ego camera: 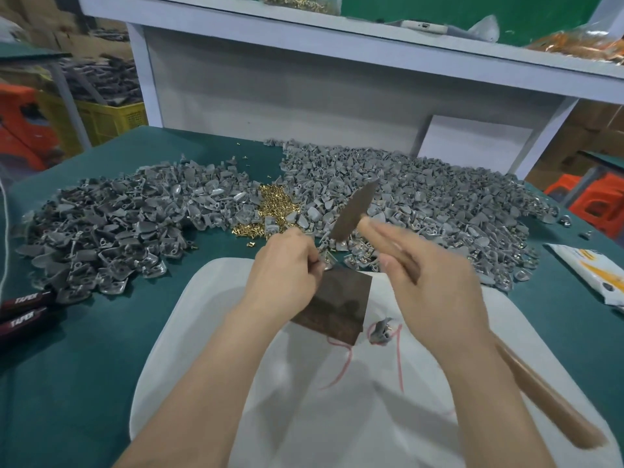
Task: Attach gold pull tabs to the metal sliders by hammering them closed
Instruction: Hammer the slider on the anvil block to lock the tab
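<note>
Both forearms reach in from the bottom edge over a white cloth [189,332] that laps over the near edge of the green table cover [84,349]. On the cloth sits a dark metal block [341,298], one corner pointing toward the camera. The left hand [287,265] has its fingers curled tight at the block's far left corner, pinching a small piece [327,260]. The fingers hide most of it, so I cannot tell whether a tab is on it.

The right hand [435,282] is wrapped round the wooden handle of the hammer [354,209]. Its dark head is raised, tilted and blurred above the block's far edge, with open air between head and block. The handle's butt runs out toward the lower right corner.

Just right of the block lies one grey part [381,329] beside a red thread [344,363]. Beyond the cloth, grey sliders [118,224] lie in two broad heaps, left and right, with the gold pull tabs [275,206] piled between them.

Bare green cover shows along the near left, where two dark tool handles [23,309] lie at the frame's edge. A white packet [587,278] lies at the right edge.
</note>
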Motion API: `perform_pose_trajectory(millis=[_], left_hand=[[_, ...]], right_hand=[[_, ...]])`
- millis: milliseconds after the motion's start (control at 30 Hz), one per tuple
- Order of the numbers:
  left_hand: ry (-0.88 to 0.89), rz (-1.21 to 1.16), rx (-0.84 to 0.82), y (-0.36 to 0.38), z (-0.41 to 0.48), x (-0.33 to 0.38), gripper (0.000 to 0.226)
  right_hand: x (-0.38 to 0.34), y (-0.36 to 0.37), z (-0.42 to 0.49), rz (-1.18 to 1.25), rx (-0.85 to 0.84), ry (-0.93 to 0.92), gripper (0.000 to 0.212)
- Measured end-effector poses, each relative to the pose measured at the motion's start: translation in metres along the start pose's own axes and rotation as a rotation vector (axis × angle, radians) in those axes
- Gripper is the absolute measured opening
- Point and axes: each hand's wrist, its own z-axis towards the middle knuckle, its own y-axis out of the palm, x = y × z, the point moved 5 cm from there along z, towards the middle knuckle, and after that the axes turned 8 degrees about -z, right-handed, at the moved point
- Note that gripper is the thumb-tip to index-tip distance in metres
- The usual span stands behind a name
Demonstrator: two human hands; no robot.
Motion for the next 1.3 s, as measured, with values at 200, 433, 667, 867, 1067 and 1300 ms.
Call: perform_pose_trajectory(millis=[200, 433, 667, 867, 1067, 1300], left_hand=[[-0.013, 0.009, 0.01, 0.0, 0.0, 0.0, 0.013], [0.008, 0.025, 0.016, 0.001, 0.0, 0.0, 0.014], [-0.008, 0.017, 0.026, 0.0, 0.0, -0.001, 0.014], [-0.019, 0.041, 0.03, 0.0, 0.001, -0.002, 0.012], [-0.052, 0.047, -0.003, -0.001, 0.001, -0.001, 0.013], [-0.045, 0.023, -0.021, -0.001, 0.003, -0.003, 0.016]], right_hand=[[0.002, 0.008, -0.004, 0.004, -0.162, 0.003, 0.044], [-0.002, -0.011, -0.001, 0.064, 0.133, 0.017, 0.053], [-0.004, 0.005, -0.004, -0.122, -0.047, -0.004, 0.047], [-0.002, 0.009, -0.002, -0.022, -0.088, -0.006, 0.05], [0.02, 0.014, 0.001, -0.096, -0.102, 0.103, 0.042], [0.075, 0.05, 0.006, 0.062, -0.346, 0.49, 0.029]])
